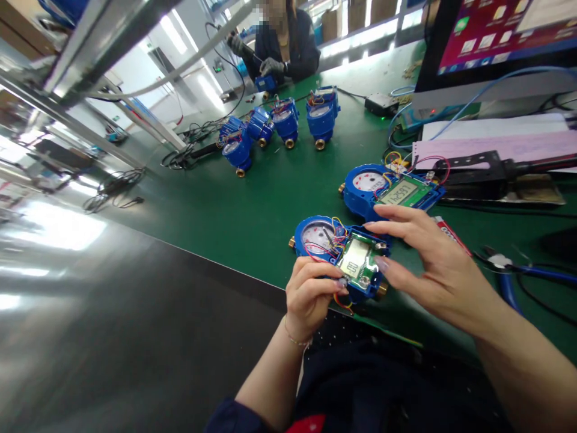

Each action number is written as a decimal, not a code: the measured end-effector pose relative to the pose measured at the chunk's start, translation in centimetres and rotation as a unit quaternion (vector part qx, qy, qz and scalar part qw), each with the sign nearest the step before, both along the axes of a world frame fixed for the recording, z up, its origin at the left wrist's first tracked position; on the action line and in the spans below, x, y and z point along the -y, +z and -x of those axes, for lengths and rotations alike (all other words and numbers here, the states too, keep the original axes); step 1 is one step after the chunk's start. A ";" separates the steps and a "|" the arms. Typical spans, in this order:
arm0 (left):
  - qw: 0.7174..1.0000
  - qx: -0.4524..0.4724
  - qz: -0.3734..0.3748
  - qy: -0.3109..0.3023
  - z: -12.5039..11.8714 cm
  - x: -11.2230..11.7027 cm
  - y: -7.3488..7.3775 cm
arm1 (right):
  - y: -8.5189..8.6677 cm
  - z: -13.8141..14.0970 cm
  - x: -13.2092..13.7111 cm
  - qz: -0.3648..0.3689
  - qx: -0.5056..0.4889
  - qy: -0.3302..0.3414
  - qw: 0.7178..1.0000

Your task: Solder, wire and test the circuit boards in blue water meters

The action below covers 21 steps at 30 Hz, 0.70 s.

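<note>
A blue water meter [319, 236] with an open green circuit board and coloured wires lies at the near edge of the green mat [252, 210]. My left hand [311, 294] is closed, pinching the meter's near corner by the wires. My right hand [428, 258] reaches across from the right with its fingers spread, the fingertips touching the board's right side. A second blue meter [383, 189] with a lit display lies just behind.
Several more blue meters [279, 123] stand in a row further back. A co-worker [283, 42] in gloves works at the far end. A monitor [496, 36], papers [487, 141], a black tool [491, 174] and blue-handled pliers [514, 270] lie on the right.
</note>
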<state>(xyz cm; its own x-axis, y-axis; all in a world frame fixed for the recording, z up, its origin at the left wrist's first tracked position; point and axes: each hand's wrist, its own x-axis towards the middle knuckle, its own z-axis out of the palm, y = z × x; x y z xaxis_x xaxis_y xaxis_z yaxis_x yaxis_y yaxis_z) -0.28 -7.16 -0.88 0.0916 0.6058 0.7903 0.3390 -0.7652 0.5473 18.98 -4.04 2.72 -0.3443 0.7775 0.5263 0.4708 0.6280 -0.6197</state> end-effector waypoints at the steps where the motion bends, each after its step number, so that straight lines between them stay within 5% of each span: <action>1: 1.000 0.007 0.004 -0.004 -0.2 -0.2 0.0 | 0.6 0.2 -0.5 -0.008 0.016 0.009 1.000; 6: 1.000 -0.004 0.020 -0.019 -0.4 -0.7 0.5 | 2.0 2.0 -2.0 -0.011 0.095 0.093 0.991; 21: 0.999 0.005 0.024 -0.031 -0.4 -0.9 0.8 | 1.3 2.2 -2.5 0.097 0.027 0.056 0.993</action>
<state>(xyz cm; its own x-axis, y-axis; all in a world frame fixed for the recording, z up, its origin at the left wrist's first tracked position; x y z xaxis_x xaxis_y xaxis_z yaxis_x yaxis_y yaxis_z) 0.14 -6.28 -0.07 0.1225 0.6371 0.7610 0.2852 -0.7570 0.5878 16.73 -1.49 4.05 -0.4581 0.8172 0.3496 0.4400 0.5503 -0.7097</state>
